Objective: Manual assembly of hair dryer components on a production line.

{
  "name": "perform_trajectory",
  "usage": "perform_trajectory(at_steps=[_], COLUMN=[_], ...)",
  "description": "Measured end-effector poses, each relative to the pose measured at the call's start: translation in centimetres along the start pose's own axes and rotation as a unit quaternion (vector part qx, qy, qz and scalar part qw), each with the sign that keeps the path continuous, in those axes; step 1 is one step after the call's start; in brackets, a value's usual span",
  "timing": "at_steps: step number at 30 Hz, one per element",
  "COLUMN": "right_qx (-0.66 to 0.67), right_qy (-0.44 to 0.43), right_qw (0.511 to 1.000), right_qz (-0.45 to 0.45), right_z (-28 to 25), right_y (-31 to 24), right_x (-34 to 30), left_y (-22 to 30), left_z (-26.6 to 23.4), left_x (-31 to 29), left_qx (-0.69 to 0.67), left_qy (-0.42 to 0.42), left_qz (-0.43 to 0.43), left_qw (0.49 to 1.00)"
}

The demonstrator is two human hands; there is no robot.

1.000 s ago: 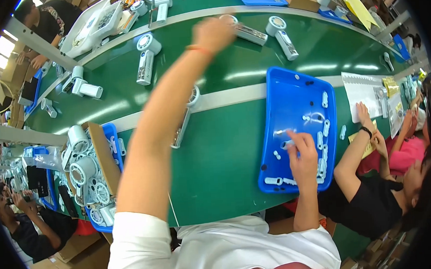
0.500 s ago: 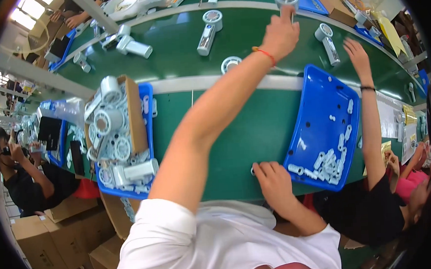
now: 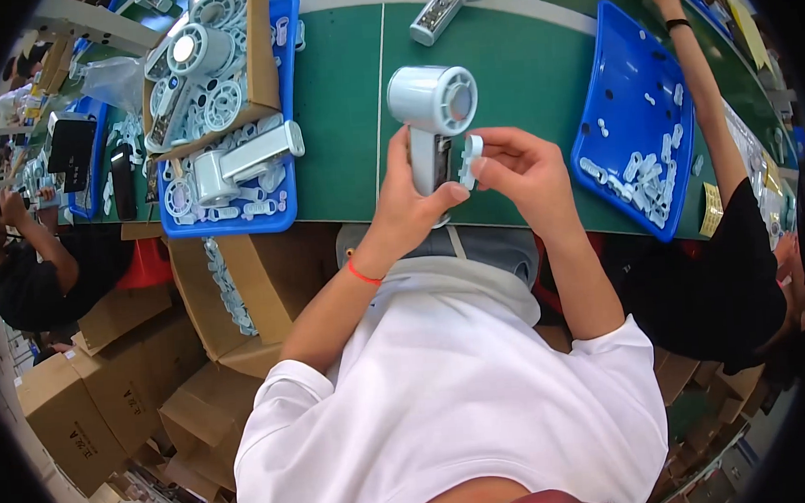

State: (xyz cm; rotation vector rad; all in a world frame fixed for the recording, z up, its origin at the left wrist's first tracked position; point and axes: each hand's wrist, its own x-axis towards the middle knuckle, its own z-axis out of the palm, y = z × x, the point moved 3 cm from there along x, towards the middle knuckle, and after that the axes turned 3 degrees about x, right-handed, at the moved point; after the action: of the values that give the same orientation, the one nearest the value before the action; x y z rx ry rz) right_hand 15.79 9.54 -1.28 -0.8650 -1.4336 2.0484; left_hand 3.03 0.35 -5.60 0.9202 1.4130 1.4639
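The fan (image 3: 427, 114) is pointing its drum-shaped head (image 3: 410, 94) up the view, toward the table's far side, and its handle (image 3: 423, 159) back toward the near edge, the long axis running almost straight up and down; the round grille (image 3: 457, 101) is facing right. Its shell is showing pale blue-grey and glossy, with a dark opening along the handle's right side. It is hanging above the green table (image 3: 341, 118), between the left tray (image 3: 286, 75) and the right tray (image 3: 622, 94). The left hand (image 3: 402, 213) is gripping the handle; the right hand (image 3: 533, 179) is pinching a small pale part (image 3: 473, 148) just beside that opening, whether touching I cannot tell.
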Motion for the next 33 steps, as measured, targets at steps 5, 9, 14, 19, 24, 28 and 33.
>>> perform_trajectory(at_steps=[5, 9, 14, 19, 24, 28, 33], right_qx=[-0.087, -0.169, -0.145, -0.185, -0.217, -0.181, -0.175], right_qy=[0.066, 0.112, 0.112, 0.101, 0.122, 0.116, 0.013], right_qw=[0.994, 0.978, 0.983, 0.978, 0.968, 0.976, 0.979], right_qz=[-0.004, -0.048, -0.012, -0.009, -0.010, 0.019, 0.108], right_z=[0.8, 0.9, 0.6, 0.6, 0.8, 0.5, -0.4], right_y=[0.4, 0.8, 0.5, 0.1, 0.2, 0.3, 0.9], right_x=[-1.2, -1.6, -1.4, -1.3, -0.9, -0.5, 0.8], left_y=[0.8, 0.6, 0.2, 0.2, 0.2, 0.6, 0.7], left_z=[0.4, 0.6, 0.6, 1.0, 1.2, 1.2, 0.6], left_x=[-0.6, -0.3, 0.0, -0.2, 0.0, 0.3, 0.6], left_qx=[0.041, 0.175, 0.161, 0.208, 0.234, 0.251, 0.218], left_qy=[-0.027, -0.015, -0.023, 0.008, 0.052, 0.054, -0.005], left_qz=[0.029, 0.097, 0.102, 0.125, 0.111, 0.127, 0.087], left_qw=[0.998, 0.980, 0.981, 0.970, 0.964, 0.958, 0.972])
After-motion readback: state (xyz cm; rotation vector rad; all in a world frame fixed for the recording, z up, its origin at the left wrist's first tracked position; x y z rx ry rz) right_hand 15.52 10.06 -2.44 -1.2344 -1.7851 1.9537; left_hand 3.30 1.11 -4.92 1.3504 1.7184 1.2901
